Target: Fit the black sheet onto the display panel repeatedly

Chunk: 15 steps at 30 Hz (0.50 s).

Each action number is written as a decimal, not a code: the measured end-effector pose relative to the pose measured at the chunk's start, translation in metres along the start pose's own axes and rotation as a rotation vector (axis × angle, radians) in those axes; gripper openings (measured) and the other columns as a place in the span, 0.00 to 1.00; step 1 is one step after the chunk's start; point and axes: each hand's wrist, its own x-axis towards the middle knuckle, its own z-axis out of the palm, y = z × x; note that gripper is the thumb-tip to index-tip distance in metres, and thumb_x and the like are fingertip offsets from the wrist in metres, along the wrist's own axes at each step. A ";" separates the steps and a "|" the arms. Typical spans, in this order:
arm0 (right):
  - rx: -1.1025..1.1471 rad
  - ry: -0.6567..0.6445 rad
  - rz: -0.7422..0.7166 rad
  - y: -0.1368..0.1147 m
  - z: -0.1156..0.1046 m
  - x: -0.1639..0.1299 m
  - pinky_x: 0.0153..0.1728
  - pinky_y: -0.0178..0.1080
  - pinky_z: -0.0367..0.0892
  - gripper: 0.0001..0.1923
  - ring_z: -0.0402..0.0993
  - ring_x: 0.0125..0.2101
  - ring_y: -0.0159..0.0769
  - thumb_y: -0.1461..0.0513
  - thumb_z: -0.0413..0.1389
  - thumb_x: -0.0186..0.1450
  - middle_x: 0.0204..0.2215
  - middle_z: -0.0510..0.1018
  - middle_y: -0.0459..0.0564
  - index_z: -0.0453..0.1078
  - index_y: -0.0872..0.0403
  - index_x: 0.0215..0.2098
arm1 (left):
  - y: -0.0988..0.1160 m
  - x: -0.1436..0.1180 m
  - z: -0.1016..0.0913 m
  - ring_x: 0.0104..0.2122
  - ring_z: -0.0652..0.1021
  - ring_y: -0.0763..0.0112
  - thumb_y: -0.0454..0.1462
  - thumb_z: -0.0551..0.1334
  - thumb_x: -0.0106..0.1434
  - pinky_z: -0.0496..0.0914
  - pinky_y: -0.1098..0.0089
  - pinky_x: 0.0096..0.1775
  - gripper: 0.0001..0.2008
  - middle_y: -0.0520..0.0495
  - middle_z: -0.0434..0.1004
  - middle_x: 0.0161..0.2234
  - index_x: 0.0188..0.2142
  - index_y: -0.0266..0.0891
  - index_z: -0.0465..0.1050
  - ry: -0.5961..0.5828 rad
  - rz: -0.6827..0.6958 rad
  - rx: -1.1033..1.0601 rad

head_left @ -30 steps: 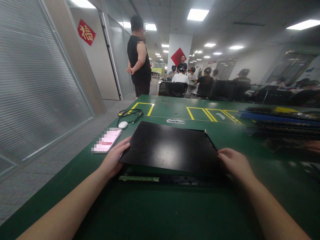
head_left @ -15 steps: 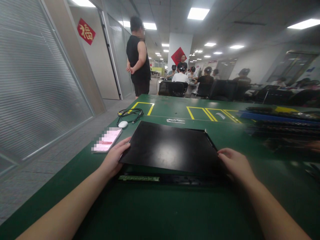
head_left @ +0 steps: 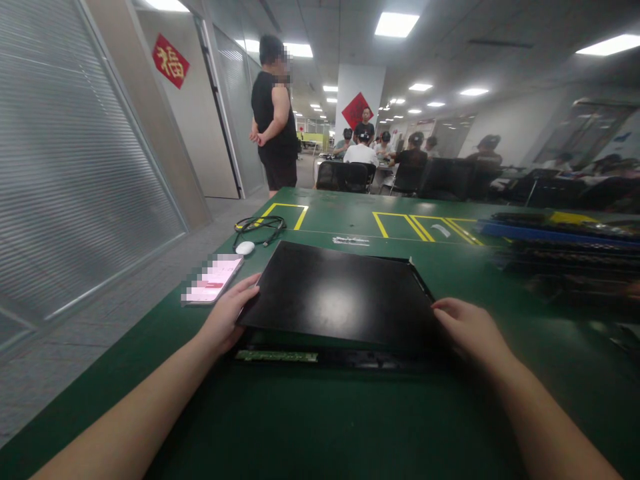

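Observation:
A glossy black flat screen panel (head_left: 335, 290) lies tilted over a black frame (head_left: 395, 360), its near edge raised. A narrow green circuit board (head_left: 277, 357) shows along the frame's near left side. My left hand (head_left: 234, 310) grips the panel's left edge, thumb on top and fingers partly hidden below. On the right, my right hand (head_left: 465, 327) pinches at the panel's right edge beside the frame's rim; its other fingers are curled and partly hidden. How far the panel sits inside the frame I cannot tell.
Left of the panel lie a phone (head_left: 214, 279), a white mouse-like object (head_left: 245, 248) and a coiled black cable (head_left: 260, 228). A blurred stack of dark and blue parts (head_left: 565, 240) sits at right. A person (head_left: 274, 120) stands beyond the green table (head_left: 320, 427).
Almost nothing differs. My right hand has shifted very slightly at the panel's right edge, and the view has moved a little; both hands keep their hold.

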 end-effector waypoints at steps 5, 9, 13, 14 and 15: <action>-0.001 -0.019 0.010 0.001 0.001 0.001 0.34 0.40 0.64 0.16 0.77 0.35 0.41 0.54 0.50 0.61 0.34 0.83 0.47 0.78 0.48 0.38 | -0.001 0.001 -0.002 0.27 0.80 0.70 0.28 0.59 0.61 0.73 0.76 0.27 0.22 0.46 0.84 0.36 0.56 0.36 0.70 -0.004 0.000 -0.002; -0.008 -0.012 0.001 0.003 0.002 0.001 0.34 0.39 0.64 0.16 0.77 0.36 0.42 0.54 0.50 0.61 0.35 0.83 0.47 0.78 0.48 0.38 | -0.002 0.003 -0.003 0.28 0.81 0.70 0.28 0.59 0.62 0.73 0.76 0.28 0.22 0.46 0.84 0.35 0.56 0.36 0.70 -0.003 0.007 -0.004; -0.019 -0.017 0.011 0.001 0.001 0.001 0.33 0.39 0.64 0.16 0.77 0.35 0.41 0.54 0.50 0.61 0.34 0.82 0.47 0.78 0.48 0.38 | -0.004 0.004 -0.004 0.33 0.82 0.67 0.28 0.60 0.62 0.74 0.76 0.29 0.23 0.45 0.84 0.38 0.57 0.36 0.70 -0.020 0.007 -0.006; -0.017 -0.020 0.013 0.000 0.000 0.000 0.33 0.39 0.64 0.16 0.77 0.35 0.41 0.54 0.50 0.61 0.34 0.82 0.47 0.78 0.48 0.38 | -0.004 0.005 -0.005 0.34 0.82 0.67 0.28 0.60 0.62 0.74 0.76 0.30 0.23 0.45 0.84 0.38 0.57 0.37 0.70 -0.026 0.009 -0.007; -0.014 -0.023 0.014 0.000 0.000 0.000 0.33 0.39 0.64 0.16 0.77 0.35 0.41 0.54 0.50 0.61 0.34 0.83 0.47 0.78 0.48 0.38 | -0.005 0.005 -0.006 0.34 0.82 0.67 0.28 0.60 0.62 0.74 0.76 0.30 0.23 0.45 0.84 0.38 0.57 0.37 0.70 -0.031 0.011 -0.008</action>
